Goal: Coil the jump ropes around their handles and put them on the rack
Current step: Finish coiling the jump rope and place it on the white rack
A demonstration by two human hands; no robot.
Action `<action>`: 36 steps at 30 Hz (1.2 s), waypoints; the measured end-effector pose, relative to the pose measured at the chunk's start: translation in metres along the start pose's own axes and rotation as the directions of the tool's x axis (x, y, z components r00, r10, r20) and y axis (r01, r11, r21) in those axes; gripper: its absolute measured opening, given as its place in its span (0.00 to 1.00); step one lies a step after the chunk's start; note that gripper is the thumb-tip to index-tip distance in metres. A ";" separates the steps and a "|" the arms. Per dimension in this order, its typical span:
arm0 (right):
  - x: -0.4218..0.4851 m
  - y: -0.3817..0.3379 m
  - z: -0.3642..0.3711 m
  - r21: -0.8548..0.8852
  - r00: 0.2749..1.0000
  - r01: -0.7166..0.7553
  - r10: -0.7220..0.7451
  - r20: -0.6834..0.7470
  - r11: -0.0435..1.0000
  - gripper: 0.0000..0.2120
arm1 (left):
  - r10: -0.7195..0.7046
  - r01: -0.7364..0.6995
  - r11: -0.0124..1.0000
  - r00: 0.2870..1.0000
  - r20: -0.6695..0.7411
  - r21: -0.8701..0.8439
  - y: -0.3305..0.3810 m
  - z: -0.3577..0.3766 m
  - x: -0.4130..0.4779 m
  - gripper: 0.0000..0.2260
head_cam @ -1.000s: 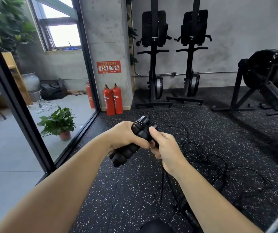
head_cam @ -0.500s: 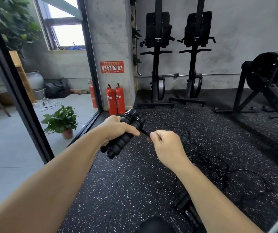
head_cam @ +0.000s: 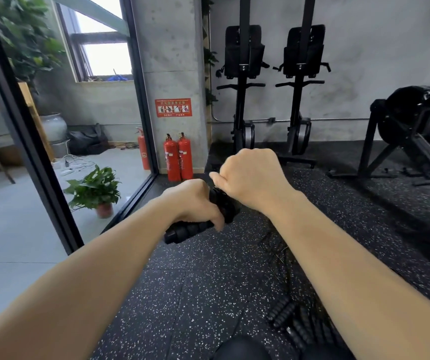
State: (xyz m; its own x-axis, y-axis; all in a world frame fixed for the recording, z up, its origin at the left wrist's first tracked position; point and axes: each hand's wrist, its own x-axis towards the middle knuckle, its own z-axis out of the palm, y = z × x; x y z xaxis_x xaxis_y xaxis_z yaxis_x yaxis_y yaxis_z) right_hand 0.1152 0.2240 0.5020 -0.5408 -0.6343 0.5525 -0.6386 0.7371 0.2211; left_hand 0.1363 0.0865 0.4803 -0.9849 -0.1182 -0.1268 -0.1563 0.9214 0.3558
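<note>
Item: pair of black ribbed handles point(head_cam: 190, 231), held mid-air, centre of room, over speckled rubber floor point(head_cam: 177, 294)

Attached: rope point(head_cam: 277, 246). Slack lies tangled on floor to the right, under R forearm, so plenty left to wind (est.)

L hand point(head_cam: 193, 201): wrapped round both handles at their upper part; lower ends stick out left & near, tilted close to level

R hand point(head_cam: 252, 178): a fist, back towards me, thumb folded on forefinger. Sits on far/right side of handle tops, touching or v. nearly touching L hand. Fingers hidden & no rope visible in the fist, so the pinch on it is my guess, not seen

Change: half a sec ago R hand was out to the right of the handle tops, apart from L hand, drawing a short taut bit of rope. A sec ago it was tight against the handles, near side. Now up & over on the far side, which reads as one winding turn underway. Handles lie flatter than before

Also: spare handles point(head_cam: 284, 313) on floor, near right, partly behind R forearm, nobody touching them

Rack: not in view

Status (est.): 1st rope early in coiling; 2nd rope & racking not yet done
</note>
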 end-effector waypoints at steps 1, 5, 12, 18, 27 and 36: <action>0.004 0.001 0.000 -0.022 0.999 0.038 -0.038 0.004 0.999 0.20 | 0.027 -0.028 0.999 0.999 0.019 0.043 0.004 0.000 -0.003 0.30; 0.012 0.012 0.004 0.012 0.997 0.072 -0.072 0.018 0.997 0.28 | 0.172 -0.187 0.965 0.980 0.096 0.183 0.014 -0.003 -0.014 0.36; 0.008 0.023 0.014 0.396 0.994 -0.063 0.024 0.102 0.916 0.32 | 0.316 -0.343 0.896 0.939 0.140 0.281 0.026 -0.004 -0.032 0.20; 0.006 0.026 0.016 0.717 0.967 -0.208 0.028 0.255 0.666 0.31 | 0.367 -0.384 0.868 0.923 0.115 0.316 0.027 -0.005 -0.035 0.18; -0.023 0.033 0.049 0.846 0.857 -0.515 0.085 0.508 0.141 0.27 | 0.475 -0.482 0.837 0.875 0.093 0.260 0.026 -0.001 -0.039 0.15; -0.045 0.023 0.082 0.702 0.713 -0.644 0.095 0.695 -0.304 0.17 | 0.415 -0.409 0.903 0.910 0.022 -0.133 0.013 0.014 -0.024 0.15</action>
State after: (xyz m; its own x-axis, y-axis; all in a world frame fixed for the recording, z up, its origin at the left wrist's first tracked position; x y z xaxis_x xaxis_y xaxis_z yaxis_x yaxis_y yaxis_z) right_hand 0.0801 0.2500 0.4166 -0.8268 -0.5439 -0.1436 0.1579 0.0207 -0.9872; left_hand 0.1592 0.1068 0.4753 -0.9590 0.2831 0.0116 0.2514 0.8311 0.4960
